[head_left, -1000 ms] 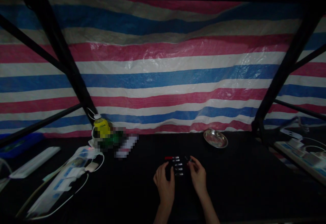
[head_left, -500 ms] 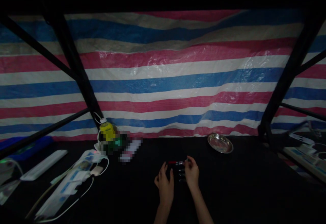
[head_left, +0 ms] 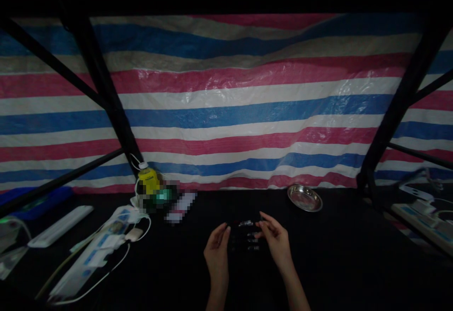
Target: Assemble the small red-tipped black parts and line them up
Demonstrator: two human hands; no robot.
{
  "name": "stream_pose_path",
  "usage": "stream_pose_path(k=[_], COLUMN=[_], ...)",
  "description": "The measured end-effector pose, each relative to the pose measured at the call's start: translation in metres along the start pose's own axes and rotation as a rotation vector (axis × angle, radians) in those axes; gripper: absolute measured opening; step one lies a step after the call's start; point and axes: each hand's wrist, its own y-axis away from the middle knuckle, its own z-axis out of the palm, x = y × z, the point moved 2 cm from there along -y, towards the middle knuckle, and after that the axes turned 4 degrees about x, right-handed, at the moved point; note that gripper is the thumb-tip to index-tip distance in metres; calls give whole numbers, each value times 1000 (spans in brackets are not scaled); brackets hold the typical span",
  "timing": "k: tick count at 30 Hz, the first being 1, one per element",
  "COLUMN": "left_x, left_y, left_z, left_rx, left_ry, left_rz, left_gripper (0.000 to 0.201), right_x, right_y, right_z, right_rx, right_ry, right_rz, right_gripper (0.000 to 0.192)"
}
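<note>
Near L of our black table there's a power strip, well apart from our hands. Near centre, 3 small tubes sit in a row running near to far, shiny ends to the R: near tube, mid tube, third tube. Dark bodies blend into the tabletop, so L ends are hard to make out.

Our L hand is L of the row, thumb & fingertips nearly together by the far tube's L end; can't tell if it's gripped. Our R hand is to the R, fingertips only slightly apart; can't tell if sth small is betw them. Its curled fingers are right by the third tube, poss. touching.

Far tube lies betw our hands, beyond the others, abt parallel. To handle it well, we'd say: pinch lightly, steady both ends, keep it level, lift those curled R fingers so the third tube isn't nudged, & align by shiny ends, as they show best.

Far R is a metal dish; far L, a yellow bottle; striped tarp behind.
</note>
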Motion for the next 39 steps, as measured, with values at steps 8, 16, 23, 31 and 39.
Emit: stream_pose_path(k=[8, 16, 23, 31, 39], left_x=[16, 25, 27, 30, 30], left_y=[8, 11, 15, 15, 17], left_z=[2, -2, 0, -3, -2], left_rx=[-57, -18, -92, -16, -69], left_ry=[26, 44, 40, 35, 21], left_rz=[10, -6, 1, 20, 48], left_gripper=[35, 33, 35, 33, 35], right_x=[-6, -17, -24, -27, -29], right_y=[10, 15, 20, 21, 24], right_z=[0, -3, -2, -6, -6], right_rx=[-253, -315, -384, -377, -424], right_ry=[150, 258, 314, 341, 382], right_rz=[-3, -37, -45, -54, -44], right_gripper=[44, 34, 32, 33, 32])
